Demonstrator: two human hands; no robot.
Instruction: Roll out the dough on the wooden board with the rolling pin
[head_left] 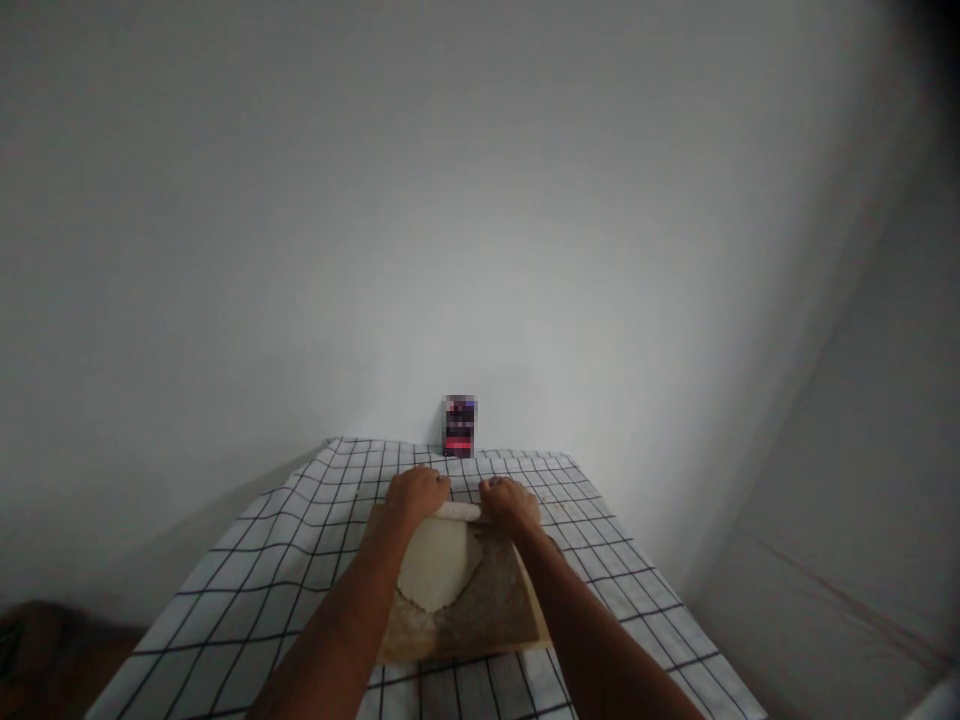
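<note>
My left hand (418, 490) and my right hand (511, 500) are closed over the two ends of a pale rolling pin (459, 512). Only the pin's middle shows between them. It lies across the far part of a flat, whitish sheet of dough (436, 565) with an uneven rounded edge. Under the dough is a wooden board (487, 620), its surface dusted with flour. My forearms cover parts of the board's left and right sides.
A white tablecloth with dark grid lines (255, 570) covers the table. At the far edge, a small upright item with a blurred dark and red front (460, 428) leans near the white wall (480, 250). A brown object (37, 640) sits low at the left.
</note>
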